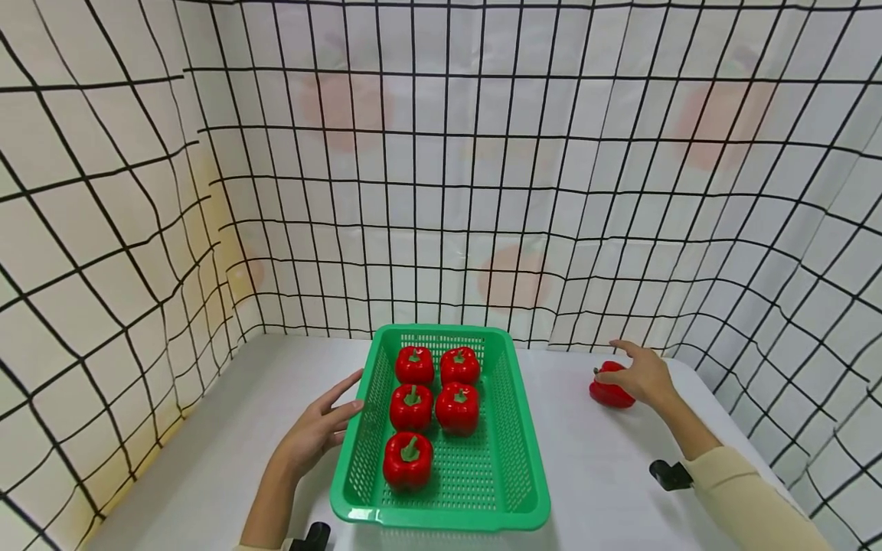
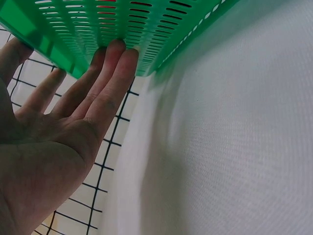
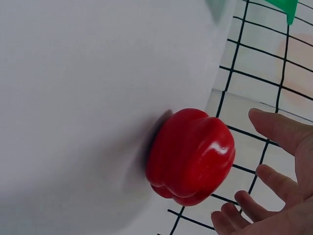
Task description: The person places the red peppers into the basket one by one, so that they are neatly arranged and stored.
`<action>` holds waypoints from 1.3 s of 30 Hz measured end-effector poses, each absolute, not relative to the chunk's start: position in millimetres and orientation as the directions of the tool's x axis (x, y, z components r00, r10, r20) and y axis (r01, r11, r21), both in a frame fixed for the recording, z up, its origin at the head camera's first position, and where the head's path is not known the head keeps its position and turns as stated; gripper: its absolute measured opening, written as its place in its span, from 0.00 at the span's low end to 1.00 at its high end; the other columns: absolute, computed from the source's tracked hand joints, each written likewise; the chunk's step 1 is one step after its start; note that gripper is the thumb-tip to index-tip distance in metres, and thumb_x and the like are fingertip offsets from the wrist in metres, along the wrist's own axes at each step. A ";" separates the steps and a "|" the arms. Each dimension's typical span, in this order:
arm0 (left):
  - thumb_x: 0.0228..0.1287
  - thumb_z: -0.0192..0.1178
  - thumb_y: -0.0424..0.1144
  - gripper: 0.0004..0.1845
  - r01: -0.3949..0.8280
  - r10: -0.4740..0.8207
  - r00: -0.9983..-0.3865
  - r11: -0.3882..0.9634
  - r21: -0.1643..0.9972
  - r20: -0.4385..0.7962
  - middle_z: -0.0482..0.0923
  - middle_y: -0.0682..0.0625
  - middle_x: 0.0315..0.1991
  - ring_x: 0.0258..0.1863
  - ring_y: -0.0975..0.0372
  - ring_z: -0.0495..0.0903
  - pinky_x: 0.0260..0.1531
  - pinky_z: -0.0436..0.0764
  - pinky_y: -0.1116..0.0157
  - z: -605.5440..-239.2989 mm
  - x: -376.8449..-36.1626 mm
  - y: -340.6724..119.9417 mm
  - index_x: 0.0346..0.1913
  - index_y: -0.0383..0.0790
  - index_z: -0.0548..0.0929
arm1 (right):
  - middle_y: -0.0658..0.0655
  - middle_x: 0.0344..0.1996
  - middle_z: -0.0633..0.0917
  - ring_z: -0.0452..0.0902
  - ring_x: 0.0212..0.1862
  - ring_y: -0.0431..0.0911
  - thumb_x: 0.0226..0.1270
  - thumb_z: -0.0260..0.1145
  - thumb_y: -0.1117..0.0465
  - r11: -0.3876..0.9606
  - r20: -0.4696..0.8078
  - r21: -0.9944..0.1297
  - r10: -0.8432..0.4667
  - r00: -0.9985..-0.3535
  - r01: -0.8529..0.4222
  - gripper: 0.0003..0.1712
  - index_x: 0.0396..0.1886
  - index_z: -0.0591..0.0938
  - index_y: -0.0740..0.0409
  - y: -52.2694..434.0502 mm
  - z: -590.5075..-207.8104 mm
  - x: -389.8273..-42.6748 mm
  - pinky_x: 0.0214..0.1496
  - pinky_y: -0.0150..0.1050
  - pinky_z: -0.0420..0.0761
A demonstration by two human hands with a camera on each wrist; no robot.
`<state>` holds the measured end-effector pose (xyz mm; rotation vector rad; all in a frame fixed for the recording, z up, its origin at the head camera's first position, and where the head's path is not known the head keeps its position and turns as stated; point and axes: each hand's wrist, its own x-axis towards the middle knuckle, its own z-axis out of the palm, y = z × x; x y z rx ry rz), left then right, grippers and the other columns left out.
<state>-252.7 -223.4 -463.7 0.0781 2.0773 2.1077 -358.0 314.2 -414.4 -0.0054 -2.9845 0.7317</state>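
Basket (image 1: 513,428) touches left hand (image 1: 318,431) (pepper (image 1: 609,392) by right (image 1: 642,375)).

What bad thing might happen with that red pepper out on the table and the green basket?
The loose red bell pepper lies on its side on the white table, and the right hand is open beside it, not gripping, so a nudge might roll it away. The left hand only presses straight fingers against the green plastic basket, which might slide.

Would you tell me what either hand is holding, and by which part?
Nothing is held: the left hand lies flat against the basket wall; the right hand is open beside the loose pepper.
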 end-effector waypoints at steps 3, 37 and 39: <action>0.70 0.64 0.47 0.37 -0.093 0.165 -0.982 -0.009 0.996 -0.090 0.72 0.36 0.70 0.56 0.46 0.85 0.51 0.87 0.51 -462.9 -252.7 -223.0 0.79 0.62 0.61 | 0.82 0.65 0.66 0.61 0.64 0.76 0.60 0.74 0.52 0.883 0.053 -0.470 0.015 -0.998 -0.012 0.46 0.73 0.66 0.66 316.4 -419.5 -359.1 0.56 0.68 0.80; 0.70 0.64 0.47 0.38 -0.104 0.168 -0.981 -0.012 0.995 -0.100 0.73 0.35 0.69 0.54 0.46 0.86 0.50 0.87 0.51 -462.7 -252.9 -223.5 0.79 0.62 0.61 | 0.83 0.57 0.65 0.62 0.59 0.78 0.56 0.74 0.55 0.898 0.146 -0.439 0.027 -0.989 -0.040 0.42 0.68 0.70 0.68 308.9 -455.1 -357.9 0.47 0.69 0.83; 0.70 0.64 0.47 0.38 -0.104 0.170 -0.980 -0.014 0.995 -0.100 0.73 0.35 0.69 0.54 0.46 0.86 0.50 0.87 0.51 -462.6 -253.0 -223.6 0.79 0.62 0.61 | 0.83 0.57 0.66 0.62 0.59 0.78 0.56 0.74 0.55 0.898 0.146 -0.439 0.032 -0.989 -0.036 0.42 0.67 0.70 0.68 307.4 -454.5 -357.1 0.47 0.69 0.83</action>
